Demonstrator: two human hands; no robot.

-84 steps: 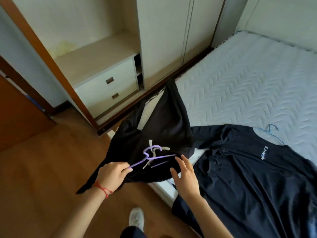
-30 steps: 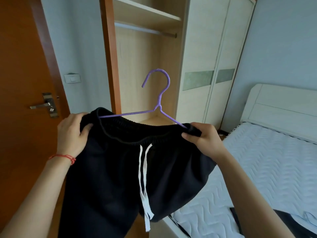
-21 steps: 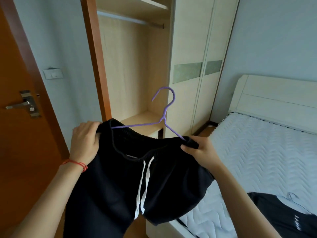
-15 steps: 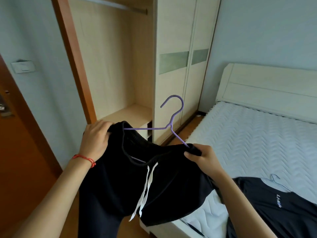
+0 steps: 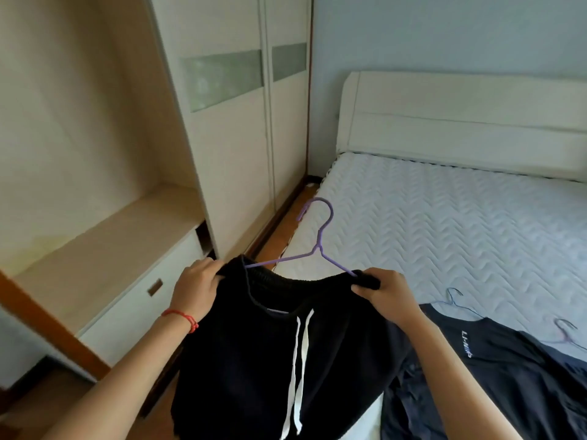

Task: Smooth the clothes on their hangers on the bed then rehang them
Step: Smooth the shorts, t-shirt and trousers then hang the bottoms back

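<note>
Black shorts (image 5: 254, 360) with white drawstrings hang from a purple hanger (image 5: 319, 246) in front of me, over the bed's near left edge. My left hand (image 5: 197, 289) grips the waistband's left end. My right hand (image 5: 386, 292) grips the right end together with the hanger's arm. A dark navy T-shirt (image 5: 495, 369) with white lettering lies flat on the bed (image 5: 428, 223) at the lower right, on a blue hanger (image 5: 452, 300). Further right, another hanger hook (image 5: 565, 328) sticks out of a second dark garment.
An open wardrobe bay with a wooden shelf (image 5: 104, 246) and drawers (image 5: 149, 296) is at the left. Its shut sliding doors (image 5: 241, 122) stand beside it. A narrow strip of wood floor (image 5: 279, 239) separates wardrobe and bed. A white headboard (image 5: 460, 122) is at the back.
My view has swung right and down, from the wardrobe toward the bed. Both hands still hold the shorts on the hanger, which are now lower and over the bed's edge.
</note>
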